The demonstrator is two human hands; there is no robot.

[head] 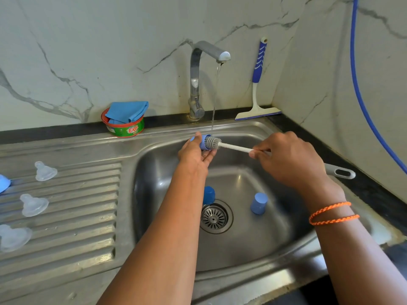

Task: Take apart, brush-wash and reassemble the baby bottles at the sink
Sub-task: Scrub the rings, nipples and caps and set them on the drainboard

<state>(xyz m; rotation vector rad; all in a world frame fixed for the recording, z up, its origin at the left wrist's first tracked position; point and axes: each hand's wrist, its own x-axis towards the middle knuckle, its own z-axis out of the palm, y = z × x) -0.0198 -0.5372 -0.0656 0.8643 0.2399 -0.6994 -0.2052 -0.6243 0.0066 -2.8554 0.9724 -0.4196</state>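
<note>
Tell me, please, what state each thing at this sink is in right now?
Tap: running.
Blue cap: held by left hand, brush head inside.
Brush: pinched by right hand.
Two blue caps: lying in the basin.
Three teats: detached, on the drainboard.
Soap tub: open, cloth on top.

We count three clear teats (pixel 45 171) on the drainboard, three blue caps (pixel 259 203) — two in the basin, one held — one brush (pixel 213 143), one squeegee (pixel 258 84).
</note>
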